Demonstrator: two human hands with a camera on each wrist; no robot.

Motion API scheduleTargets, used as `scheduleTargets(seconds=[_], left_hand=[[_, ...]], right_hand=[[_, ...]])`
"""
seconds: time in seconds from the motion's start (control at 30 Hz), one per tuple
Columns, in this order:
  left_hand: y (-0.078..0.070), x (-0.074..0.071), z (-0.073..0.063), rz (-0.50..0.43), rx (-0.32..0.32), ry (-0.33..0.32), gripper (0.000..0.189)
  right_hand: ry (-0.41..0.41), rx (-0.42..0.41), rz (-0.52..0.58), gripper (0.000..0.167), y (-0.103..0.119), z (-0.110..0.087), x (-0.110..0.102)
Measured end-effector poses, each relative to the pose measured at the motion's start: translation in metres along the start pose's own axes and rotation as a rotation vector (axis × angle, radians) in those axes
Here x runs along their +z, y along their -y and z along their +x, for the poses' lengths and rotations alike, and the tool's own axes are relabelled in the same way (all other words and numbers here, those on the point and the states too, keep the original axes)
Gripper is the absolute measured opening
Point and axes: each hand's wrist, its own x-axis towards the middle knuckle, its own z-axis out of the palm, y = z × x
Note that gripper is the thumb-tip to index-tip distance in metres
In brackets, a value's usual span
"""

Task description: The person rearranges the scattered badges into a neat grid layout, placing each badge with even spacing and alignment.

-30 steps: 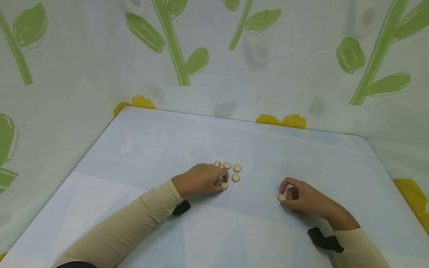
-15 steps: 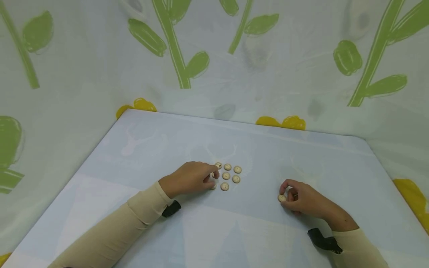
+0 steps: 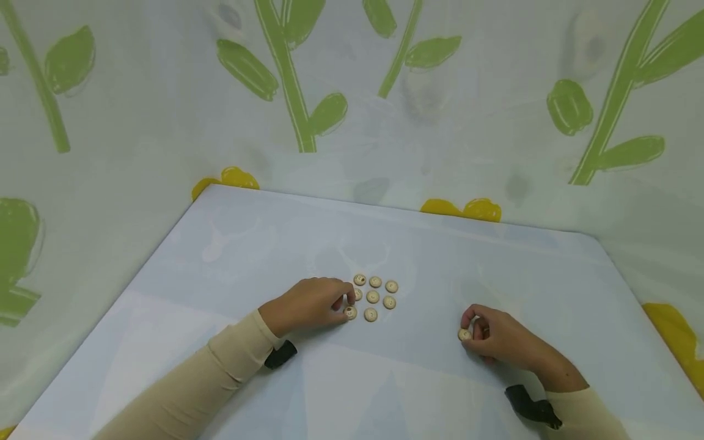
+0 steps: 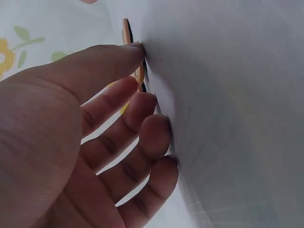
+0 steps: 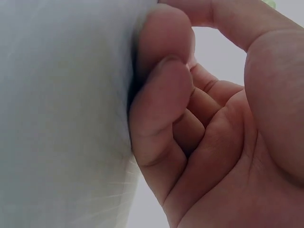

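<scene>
Small round cream buttons lie in close rows at the middle of the table in the head view. My left hand (image 3: 310, 302) is at their left side, thumb and index finger pinching the front-left button (image 3: 350, 313), which lies on the table. The middle-left button (image 3: 358, 294) is partly hidden behind the index finger. In the left wrist view, the other fingers (image 4: 154, 135) rest curved against the tabletop. Farther right, my right hand (image 3: 503, 336) holds a single button (image 3: 464, 334) between thumb and index finger, close over the table. In the right wrist view that button is hidden by curled fingers (image 5: 161, 95).
Beside the held row lie a front-middle button (image 3: 371, 315) and a right-hand button (image 3: 389, 302). The pale blue tabletop (image 3: 418, 391) ends at a back edge against a curtain (image 3: 484, 122) printed with green plants. Dark wrist straps (image 3: 530, 406) hang under both sleeves.
My left hand has moved left from the middle of the buttons to the front-left one, uncovering the centre button. My right hand keeps its button in place. The head view has tilted slightly up.
</scene>
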Motion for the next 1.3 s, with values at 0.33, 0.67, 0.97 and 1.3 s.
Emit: scheduleTargets(seconds=[0.33, 0.67, 0.97, 1.3], left_hand=[[0.000, 0.000, -0.001, -0.056, -0.023, 0.016, 0.013], [0.001, 0.000, -0.003, -0.062, 0.010, -0.015, 0.014], [0.003, 0.004, 0.001, -0.073, 0.003, 0.006, 0.015], [0.003, 0.003, 0.000, -0.083, 0.005, 0.008, 0.015]], right_hand=[[-0.029, -0.141, -0.088, 0.023, 0.026, 0.003, 0.014], [0.004, -0.162, -0.183, 0.023, 0.073, 0.027, 0.038], [0.041, -0.132, -0.147, 0.021, 0.087, 0.049, 0.057], [0.035, -0.095, -0.179, 0.021, 0.095, 0.062, 0.065]])
